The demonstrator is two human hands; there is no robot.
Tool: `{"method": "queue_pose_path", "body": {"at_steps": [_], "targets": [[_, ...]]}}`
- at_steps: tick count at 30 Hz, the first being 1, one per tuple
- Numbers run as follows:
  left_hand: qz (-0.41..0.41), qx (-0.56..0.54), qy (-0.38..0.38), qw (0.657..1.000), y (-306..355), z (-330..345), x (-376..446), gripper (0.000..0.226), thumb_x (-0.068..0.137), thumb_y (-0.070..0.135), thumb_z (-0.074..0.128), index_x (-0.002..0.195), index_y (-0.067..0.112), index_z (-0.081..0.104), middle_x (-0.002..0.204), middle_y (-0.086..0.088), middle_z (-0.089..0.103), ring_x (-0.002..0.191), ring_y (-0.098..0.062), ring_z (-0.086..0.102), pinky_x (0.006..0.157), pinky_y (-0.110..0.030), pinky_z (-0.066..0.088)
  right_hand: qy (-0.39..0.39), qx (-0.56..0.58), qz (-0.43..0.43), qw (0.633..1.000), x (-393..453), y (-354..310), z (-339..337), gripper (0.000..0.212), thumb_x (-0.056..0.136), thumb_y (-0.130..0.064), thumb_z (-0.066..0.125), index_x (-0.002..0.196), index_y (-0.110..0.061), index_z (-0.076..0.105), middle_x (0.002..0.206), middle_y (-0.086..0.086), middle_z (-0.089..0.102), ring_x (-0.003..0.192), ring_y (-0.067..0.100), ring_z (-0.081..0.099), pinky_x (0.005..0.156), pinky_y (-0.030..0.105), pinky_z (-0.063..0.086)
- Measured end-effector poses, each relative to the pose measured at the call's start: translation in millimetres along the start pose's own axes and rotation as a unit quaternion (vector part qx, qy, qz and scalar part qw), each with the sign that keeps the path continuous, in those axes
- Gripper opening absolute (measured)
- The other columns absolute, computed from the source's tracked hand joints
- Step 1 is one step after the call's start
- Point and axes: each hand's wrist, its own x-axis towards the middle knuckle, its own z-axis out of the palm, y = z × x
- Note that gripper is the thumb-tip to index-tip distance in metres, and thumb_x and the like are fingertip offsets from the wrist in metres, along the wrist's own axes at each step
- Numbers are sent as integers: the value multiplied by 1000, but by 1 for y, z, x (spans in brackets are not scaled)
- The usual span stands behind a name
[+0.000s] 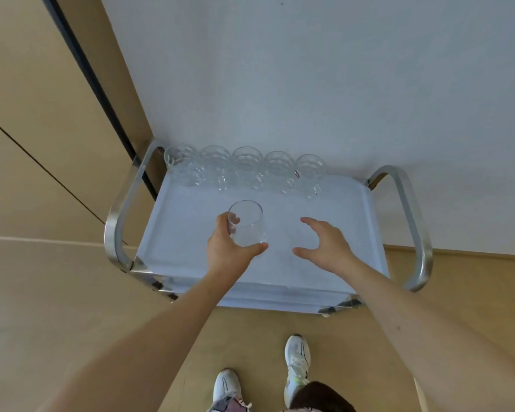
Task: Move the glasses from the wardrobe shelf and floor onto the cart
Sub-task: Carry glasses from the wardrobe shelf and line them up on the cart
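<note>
You stood in white sneakers point(297, 365) on the tan wood floor point(57, 292); beyond the sneakers rose a white wall point(309, 84), with beige wardrobe panels point(27, 114) to its left.

Both forearms are bare from the lower frame edge to the wrists, with no sleeves, watch or rings showing on the left hand point(225, 248) or the right hand point(324, 242). The person wears white sneakers point(297, 362) with white laces, dark side stripes and a yellow-green accent on the right shoe. Just beside that shoe shows dark brown fabric point(321, 396).
</note>
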Motion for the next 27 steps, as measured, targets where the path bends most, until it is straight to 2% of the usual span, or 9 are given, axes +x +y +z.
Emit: {"method": "queue_pose_path", "body": {"at_steps": [6,15,18,20,24,27], "targets": [[-25,-15,16,999,-19,-8,-29,71,60,36,92,111,35,42,110,26,54,107,-7,54,89,-37,50,-28,-36,8,999,-26,2,23,84,82,-55,75,153,-37,33,157,0,37,144,27,31,116,43,34],[-59,1,30,998,-42,-3,-97,69,62,32,92,112,35,44,114,21,55,111,-8,53,85,-30,46,-62,-59,-4,996,-74,31,64,82,84,-59,69,153,-38,31,157,-2,36,145,27,27,115,46,32],[-59,2,47,997,-42,0,-127,69,63,33,92,114,34,46,112,22,55,108,-5,54,76,-22,42,-67,-52,-22,996,-97,46,69,81,84,-57,69,154,-37,32,157,-1,36,143,28,27,114,43,32],[-58,-2,51,997,-43,5,-147,70,62,35,92,115,35,46,114,19,56,108,-1,53,76,-18,41,-67,-51,-34,996,-111,57,71,81,84,-58,69,153,-37,32,156,-1,37,142,28,28,114,43,32],[-67,-2,54,996,-52,24,-178,70,61,38,92,113,37,46,115,17,57,110,-4,55,88,-29,48,-76,-59,-43,994,-134,78,83,82,85,-59,68,154,-34,33,158,-2,35,145,27,27,117,45,30],[-74,-9,51,996,-64,37,-191,68,57,43,89,110,43,46,114,19,56,107,2,54,83,-26,48,-83,-58,-45,994,-142,91,95,82,85,-59,68,155,-35,32,158,-4,35,145,26,26,116,46,32]]}}
